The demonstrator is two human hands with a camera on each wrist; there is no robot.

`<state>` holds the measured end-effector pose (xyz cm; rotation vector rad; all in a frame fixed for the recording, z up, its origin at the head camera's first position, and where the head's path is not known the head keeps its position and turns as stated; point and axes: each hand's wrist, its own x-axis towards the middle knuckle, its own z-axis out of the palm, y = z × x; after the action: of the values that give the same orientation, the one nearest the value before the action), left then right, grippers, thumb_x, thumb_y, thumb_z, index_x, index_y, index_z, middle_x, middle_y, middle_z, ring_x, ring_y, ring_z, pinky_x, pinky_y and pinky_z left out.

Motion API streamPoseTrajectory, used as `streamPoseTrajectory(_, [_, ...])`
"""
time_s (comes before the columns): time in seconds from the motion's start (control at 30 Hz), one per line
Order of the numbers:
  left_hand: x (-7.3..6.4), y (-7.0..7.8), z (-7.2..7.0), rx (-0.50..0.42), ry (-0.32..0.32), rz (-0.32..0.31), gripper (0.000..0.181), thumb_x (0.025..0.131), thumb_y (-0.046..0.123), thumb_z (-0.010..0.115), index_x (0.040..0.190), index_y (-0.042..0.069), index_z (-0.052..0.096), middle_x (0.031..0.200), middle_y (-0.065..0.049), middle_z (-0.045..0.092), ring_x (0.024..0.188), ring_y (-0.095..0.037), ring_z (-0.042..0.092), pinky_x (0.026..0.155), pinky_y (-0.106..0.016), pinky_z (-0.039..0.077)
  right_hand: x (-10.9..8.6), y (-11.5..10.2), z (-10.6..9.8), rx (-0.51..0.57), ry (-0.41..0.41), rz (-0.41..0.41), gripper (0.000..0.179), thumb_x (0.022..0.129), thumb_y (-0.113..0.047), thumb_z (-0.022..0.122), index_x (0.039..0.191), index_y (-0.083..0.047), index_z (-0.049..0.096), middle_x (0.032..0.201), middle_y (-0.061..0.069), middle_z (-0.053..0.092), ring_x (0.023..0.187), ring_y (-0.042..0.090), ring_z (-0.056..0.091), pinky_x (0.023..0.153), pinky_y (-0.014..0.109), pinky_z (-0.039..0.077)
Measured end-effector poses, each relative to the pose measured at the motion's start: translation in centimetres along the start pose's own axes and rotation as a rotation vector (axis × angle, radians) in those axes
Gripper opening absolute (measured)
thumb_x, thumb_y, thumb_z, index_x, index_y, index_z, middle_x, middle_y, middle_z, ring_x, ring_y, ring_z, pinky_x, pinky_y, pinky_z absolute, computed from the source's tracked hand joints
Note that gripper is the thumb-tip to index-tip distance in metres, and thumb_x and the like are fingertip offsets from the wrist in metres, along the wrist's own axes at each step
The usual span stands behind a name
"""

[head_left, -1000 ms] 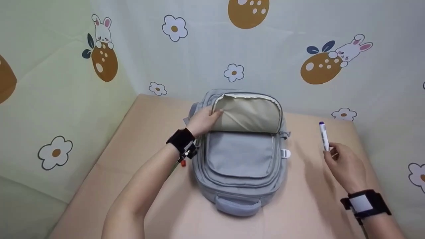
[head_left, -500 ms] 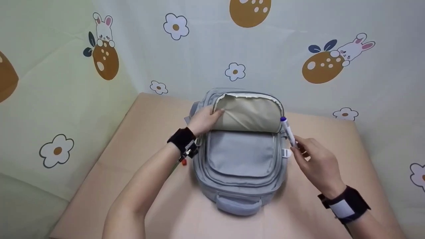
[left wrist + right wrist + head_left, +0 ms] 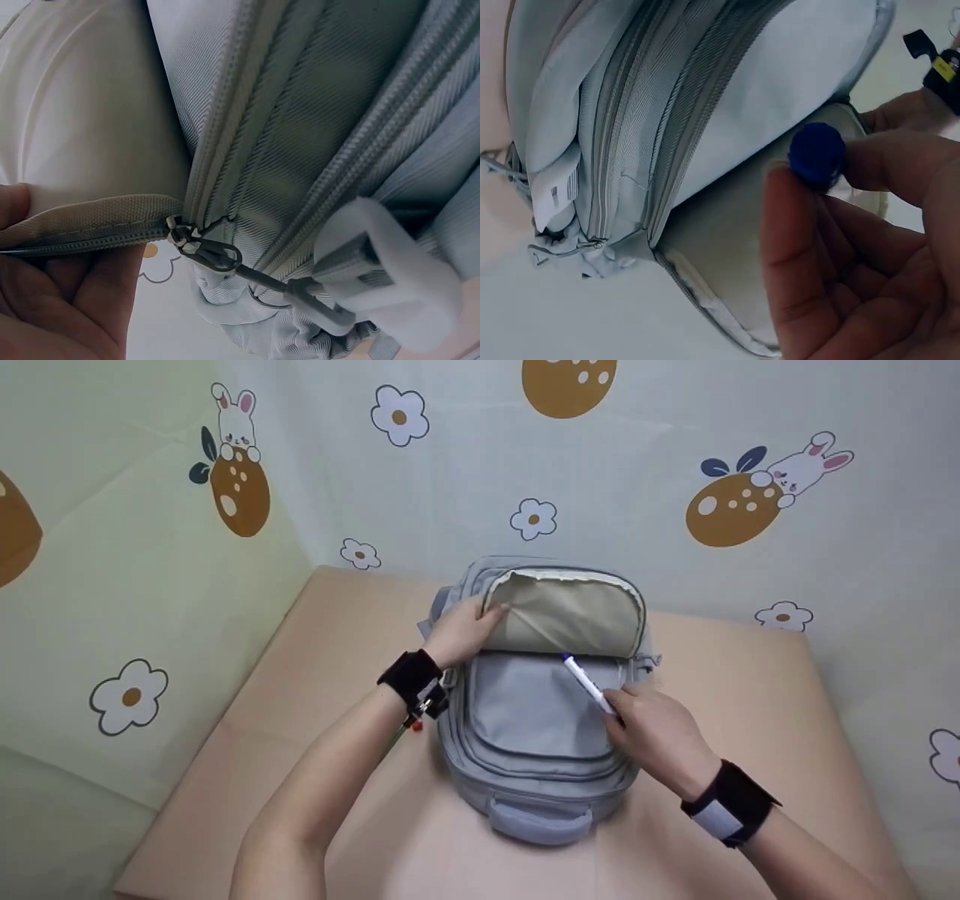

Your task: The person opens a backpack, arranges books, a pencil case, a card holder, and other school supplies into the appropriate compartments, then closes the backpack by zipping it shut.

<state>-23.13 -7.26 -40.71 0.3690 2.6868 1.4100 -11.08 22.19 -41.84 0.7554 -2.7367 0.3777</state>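
Note:
A grey backpack (image 3: 536,712) lies on the table, its front pocket unzipped and the flap (image 3: 577,611) folded back to show a beige lining. My left hand (image 3: 459,634) grips the flap's left edge; in the left wrist view, fingers and thumb pinch the zipper edge (image 3: 97,225) beside a metal zipper pull (image 3: 214,255). Between thumb and fingers, my right hand (image 3: 660,735) pinches a white marker (image 3: 589,684) over the pocket's right part. The marker's purple-blue tip lies near the pocket opening. The right wrist view shows its round blue end (image 3: 817,156).
A small red object (image 3: 417,726) sits left of the backpack, partly behind the left wrist strap. The carry handle (image 3: 540,821) faces the near side. A patterned cloth (image 3: 450,487) hangs behind the peach-coloured table (image 3: 750,690).
My right hand has carried the marker left, from beside the backpack to over its open pocket. The left hand keeps its grip on the flap. The head view has shifted slightly.

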Motion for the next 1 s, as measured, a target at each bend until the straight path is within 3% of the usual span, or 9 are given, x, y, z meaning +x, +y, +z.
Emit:
streamPoseTrajectory(0.07, [-0.1,0.1,-0.1,0.005,0.003,0.003,0.041,0.107,0.046,0.049,0.078,0.017,0.044,0.061,0.006,0.038,0.050,-0.011,0.036,0.049,-0.028,0.033,0.4,0.0,0.3,-0.036,-0.024,0.015,0.005,0.085,-0.002,0.072,0.087,-0.002,0.067,0.071,0.001,0.051,0.058,0.015,0.045,0.051,0.034,0.042])
streamPoseTrajectory(0.23, [-0.3,0.7,-0.5,0.002,0.002,-0.003,0.040,0.106,0.047,0.050,0.079,0.017,0.044,0.064,0.005,0.038,0.052,-0.011,0.036,0.051,-0.029,0.034,1.4,0.5,1.0,-0.090,-0.028,0.058,0.016,0.082,0.000,0.069,0.072,-0.001,0.057,0.067,0.007,0.050,0.053,0.023,0.046,0.048,0.041,0.041])
streamPoseTrajectory(0.6, [-0.2,1.2,-0.9,-0.041,-0.013,-0.026,0.040,0.105,0.047,0.051,0.079,0.017,0.045,0.063,0.006,0.039,0.050,-0.010,0.036,0.049,-0.028,0.034,4.2,1.2,3.1,-0.174,0.055,0.070,0.015,0.088,0.004,0.059,0.074,0.006,0.065,0.071,0.019,0.058,0.058,0.038,0.059,0.049,0.052,0.049])
streamPoseTrajectory(0.87, [-0.2,0.9,-0.7,-0.048,-0.026,-0.010,0.041,0.105,0.047,0.052,0.078,0.017,0.044,0.063,0.005,0.039,0.051,-0.011,0.035,0.050,-0.028,0.032,5.8,2.1,4.8,-0.294,0.153,0.010,0.012,0.085,0.008,0.062,0.073,0.006,0.064,0.067,0.020,0.059,0.056,0.039,0.061,0.049,0.053,0.050])
streamPoseTrajectory(1.0, [-0.1,0.8,-0.6,-0.084,-0.034,-0.037,0.040,0.105,0.046,0.052,0.078,0.017,0.045,0.062,0.005,0.041,0.049,-0.010,0.037,0.046,-0.026,0.034,6.0,2.9,5.4,-0.286,0.176,-0.022,0.011,0.084,0.008,0.063,0.073,0.006,0.063,0.069,0.019,0.058,0.057,0.039,0.061,0.049,0.053,0.050])
